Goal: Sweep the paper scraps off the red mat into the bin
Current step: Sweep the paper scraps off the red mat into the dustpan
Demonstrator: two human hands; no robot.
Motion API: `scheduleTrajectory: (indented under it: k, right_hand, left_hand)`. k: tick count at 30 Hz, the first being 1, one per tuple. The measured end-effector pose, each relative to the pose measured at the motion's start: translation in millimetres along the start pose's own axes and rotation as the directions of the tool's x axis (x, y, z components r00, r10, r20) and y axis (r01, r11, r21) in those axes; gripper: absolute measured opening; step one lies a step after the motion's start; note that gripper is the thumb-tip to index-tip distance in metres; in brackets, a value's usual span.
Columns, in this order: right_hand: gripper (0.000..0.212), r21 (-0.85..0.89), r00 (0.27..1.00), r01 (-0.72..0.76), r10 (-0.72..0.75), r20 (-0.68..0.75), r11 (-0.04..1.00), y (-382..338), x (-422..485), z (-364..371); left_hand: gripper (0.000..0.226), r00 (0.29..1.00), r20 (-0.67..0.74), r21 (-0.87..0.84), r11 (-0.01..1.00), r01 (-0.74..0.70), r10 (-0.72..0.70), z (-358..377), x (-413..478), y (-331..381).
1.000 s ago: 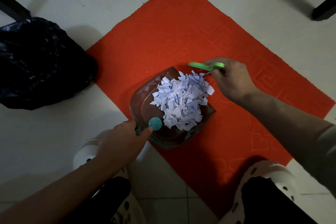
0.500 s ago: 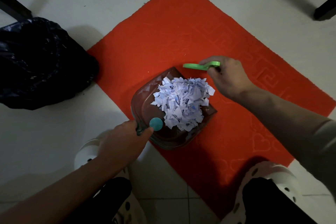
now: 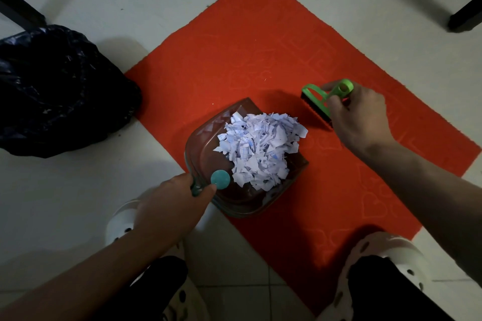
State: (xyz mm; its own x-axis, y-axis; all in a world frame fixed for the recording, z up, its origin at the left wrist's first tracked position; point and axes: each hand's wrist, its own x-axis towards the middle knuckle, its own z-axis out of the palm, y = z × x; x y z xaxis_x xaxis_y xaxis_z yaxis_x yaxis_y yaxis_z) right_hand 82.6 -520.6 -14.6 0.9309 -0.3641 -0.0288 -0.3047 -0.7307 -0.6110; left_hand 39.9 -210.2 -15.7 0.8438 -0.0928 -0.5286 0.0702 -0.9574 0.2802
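Observation:
A heap of white paper scraps (image 3: 260, 147) fills a clear, dark-tinted dustpan (image 3: 206, 141) that lies on the near left edge of the red mat (image 3: 247, 47). My left hand (image 3: 172, 203) grips the pan's teal handle at its near end. A small green brush (image 3: 319, 101) with dark bristles rests on the mat to the right of the pan, and my right hand (image 3: 357, 117) holds its handle. The bin, lined with a black bag (image 3: 52, 91), stands on the tiles at the left.
White tiled floor surrounds the mat. My two white clogs (image 3: 386, 255) and dark trouser legs are at the bottom, one on the mat's near corner. Dark furniture legs (image 3: 464, 15) stand at the upper right and upper left.
My right hand has carried the brush away from the pile to the right and set its bristles down on the mat. The dustpan and left hand have stayed put.

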Motion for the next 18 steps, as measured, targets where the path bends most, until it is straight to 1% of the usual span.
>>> scheduleTrajectory:
  k: [4,7,9,10,13,16,18]
  right_hand:
    - [0.028,-0.052,0.999,-0.020,0.022,0.042,0.998,-1.0,-2.4,9.3]
    - [0.028,-0.079,0.992,0.062,-0.053,0.118,0.995,-9.8,-13.6,20.6]
    - [0.029,-0.039,0.982,0.097,-0.089,0.165,0.995,-16.7,-21.0,24.9]
    - [0.029,0.000,0.981,0.091,-0.090,0.173,0.996,-18.4,-22.7,24.8]
    - [0.033,0.088,0.990,0.062,-0.072,0.119,0.994,-17.5,-20.0,17.3]
    - [0.025,0.062,0.996,0.027,-0.032,0.080,0.998,-10.3,-12.2,11.4]
    - [0.026,0.017,0.997,0.002,-0.004,0.071,1.000,-7.8,-8.4,12.0]
  left_hand:
    - [0.043,1.000,-0.022,0.058,0.998,0.008,-0.007,-0.2,-0.1,-5.7]
    - [0.043,1.000,-0.002,0.073,0.997,0.001,0.000,0.3,2.2,-5.4]
    - [0.041,1.000,0.018,0.067,0.998,0.002,-0.003,1.2,3.7,-5.0]
    - [0.041,1.000,0.021,0.066,0.998,0.002,-0.003,1.9,4.5,-5.5]
    - [0.042,1.000,0.027,0.075,0.997,0.000,-0.002,2.7,5.5,-7.6]
    - [0.042,0.999,0.039,0.068,0.998,-0.006,0.004,3.0,5.8,-7.7]
    - [0.042,0.999,0.041,0.064,0.998,-0.003,0.001,3.1,6.3,-7.2]
